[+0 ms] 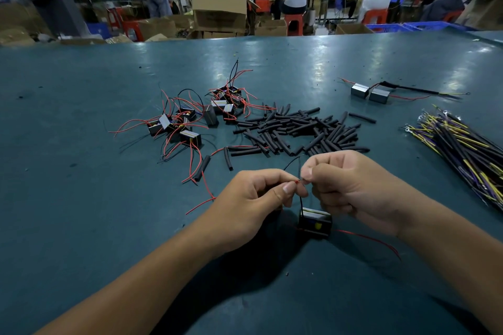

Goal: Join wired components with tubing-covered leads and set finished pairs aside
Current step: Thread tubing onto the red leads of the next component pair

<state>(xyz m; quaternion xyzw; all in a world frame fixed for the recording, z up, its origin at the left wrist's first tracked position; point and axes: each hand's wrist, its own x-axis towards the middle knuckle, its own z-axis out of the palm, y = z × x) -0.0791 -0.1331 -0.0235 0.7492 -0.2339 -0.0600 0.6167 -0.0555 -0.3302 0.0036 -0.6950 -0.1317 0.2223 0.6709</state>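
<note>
A worker's two hands meet over the near middle of the teal worktop (pixel 81 122), joining fine leads above a small black wired component (pixel 314 223) that hangs or rests just below the fingers. The left hand (pixel 245 198) pinches a red lead tip between thumb and forefinger; the right hand (pixel 351 185) pinches the facing wire end, its other fingers curled. The two pinches all but touch, so the joint (pixel 299 180) lies between the fingertips, neither hand nearer than the other. A thin black lead (pixel 301 202) runs nearly straight down from that joint to the component, while another black strand rises from it towards the far edge.

Whether the strands are already twisted together is too small to tell.

The loose black tubing pieces (pixel 294 130) are heaped beyond the hands at mid-worktop, a few strays lying closer on the left-hand side. The bundle of yellow-and-black tubing-covered leads (pixel 462 144) lies by the right edge, its long axis running from near right to far left, plainly closer to the right hand. Unjoined components with red wires (pixel 190 119) sit in a cluster far left of the tubing. One finished pair (pixel 370 92) lies apart toward the far right corner, which is judged the set-aside spot; the right hand would reach it more easily.
</note>
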